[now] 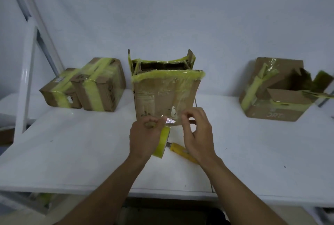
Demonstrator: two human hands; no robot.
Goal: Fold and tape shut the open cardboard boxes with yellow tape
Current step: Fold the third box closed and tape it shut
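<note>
Middle cardboard box (163, 96) stands upright on the white table (72, 152), top open, worn flaps edged in crinkled yellow tape. Left hand (146, 134) grips the yellow tape roll (162, 141) just before it, pinching the loose end. Right hand (197, 134) is beside it, fingers half curled, seemingly holding nothing.

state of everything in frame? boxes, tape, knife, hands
middle box: open, flaps standing
far-left box: taped shut
second box from left: taped shut
right box: open, flaps up
yellow tape roll: held upright, loose end peeled up
left hand: grips the roll, pinches its loose end
right hand: fingers loosely curled, holds nothing
yellow utility knife: lying on table, blade state unclear
</note>
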